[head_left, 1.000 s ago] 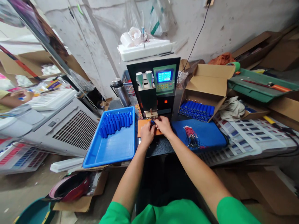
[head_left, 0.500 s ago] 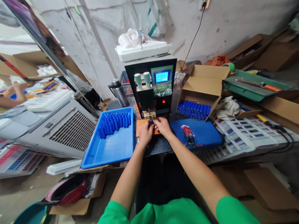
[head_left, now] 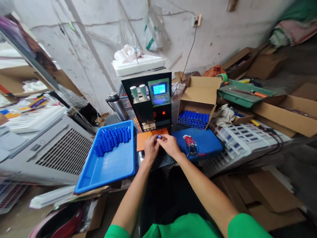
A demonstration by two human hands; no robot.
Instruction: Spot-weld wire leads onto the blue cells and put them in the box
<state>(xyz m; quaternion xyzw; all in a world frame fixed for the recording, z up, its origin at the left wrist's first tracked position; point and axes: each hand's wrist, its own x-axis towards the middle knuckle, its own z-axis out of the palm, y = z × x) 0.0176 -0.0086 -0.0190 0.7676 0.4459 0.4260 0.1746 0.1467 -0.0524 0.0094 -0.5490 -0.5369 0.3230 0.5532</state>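
A small blue cylinder is pinched between the fingertips of my left hand and my right hand, over the right part of an orange board. Just behind stands a black machine with a lit blue screen and a metal head low at its front. To the left, a blue tray holds many upright blue cylinders. On a blue mat to the right lies a bundle of red and black wires. Behind the mat, an open carton holds stacked blue cylinders.
A steel flask stands behind the tray. White foam rests on the machine. At the right are a green case, a cloth and a white plastic grid.
Both hands have drawn back from the machine's metal head with the blue cylinder, which now tilts its end upward. The view has turned to the right, so things appear shifted left.
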